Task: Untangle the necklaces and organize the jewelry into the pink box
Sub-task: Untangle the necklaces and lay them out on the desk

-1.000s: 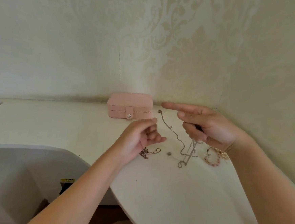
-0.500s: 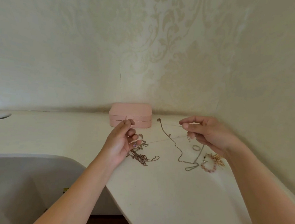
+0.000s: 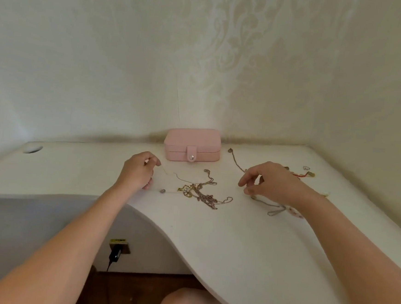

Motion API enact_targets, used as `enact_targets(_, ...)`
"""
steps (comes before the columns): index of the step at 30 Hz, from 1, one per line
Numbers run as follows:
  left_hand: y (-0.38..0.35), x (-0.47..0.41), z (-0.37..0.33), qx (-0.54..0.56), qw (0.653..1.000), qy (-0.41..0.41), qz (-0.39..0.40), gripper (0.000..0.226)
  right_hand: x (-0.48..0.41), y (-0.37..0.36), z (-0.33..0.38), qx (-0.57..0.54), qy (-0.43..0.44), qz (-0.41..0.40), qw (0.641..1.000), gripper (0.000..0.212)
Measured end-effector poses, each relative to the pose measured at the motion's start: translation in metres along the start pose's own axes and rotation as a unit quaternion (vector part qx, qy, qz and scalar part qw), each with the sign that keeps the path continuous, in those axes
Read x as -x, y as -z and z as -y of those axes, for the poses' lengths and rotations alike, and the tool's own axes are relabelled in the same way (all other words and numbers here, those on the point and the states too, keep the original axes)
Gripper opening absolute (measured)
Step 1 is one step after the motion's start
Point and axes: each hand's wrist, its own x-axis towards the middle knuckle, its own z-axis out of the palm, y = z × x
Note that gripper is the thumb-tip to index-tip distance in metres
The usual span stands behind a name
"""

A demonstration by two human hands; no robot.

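Observation:
The closed pink box (image 3: 192, 144) stands at the back of the white desk (image 3: 223, 244), against the wall. My left hand (image 3: 138, 171) pinches one end of a thin gold chain (image 3: 183, 178) that runs right into a tangle of necklaces (image 3: 203, 195). A small ring (image 3: 162, 190) lies just left of the tangle. My right hand (image 3: 271, 181) hovers with loosely curled fingers, nothing visible between thumb and forefinger, over a silver chain (image 3: 274, 211). That chain's pendant end (image 3: 230, 150) lies beside the box. A beaded bracelet (image 3: 295, 213) is partly hidden under my right forearm.
More small jewelry with red thread (image 3: 305, 174) lies behind my right hand near the wall corner. The desk has a cable hole (image 3: 32, 148) at far left and a curved front edge. Below it are a wall socket with a plug (image 3: 117, 247) and my knee (image 3: 194, 302).
My hands have moved apart and lower. The thin chain once stretched between them now hangs only from my left hand, and my right hand has let go of it.

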Motion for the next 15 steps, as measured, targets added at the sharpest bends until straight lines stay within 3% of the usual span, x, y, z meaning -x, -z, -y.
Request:
enact_targets(8,0.014,-0.019,0.021,-0.055,0.998,-0.015,-0.031,0.022,-0.004,-0.016,0.007,-0.035,0.016,-0.038,0.999,0.014)
enact_targets(13,0.018,-0.026,0.029,-0.111,0.99,0.025,-0.085,0.026,-0.003,-0.009,0.01,-0.24,-0.014,-0.075,0.968,0.02)
enact_targets(15,0.013,-0.015,0.017,-0.091,0.991,-0.021,-0.1,0.029,-0.001,-0.006,0.011,-0.348,-0.003,-0.064,0.935,0.018)
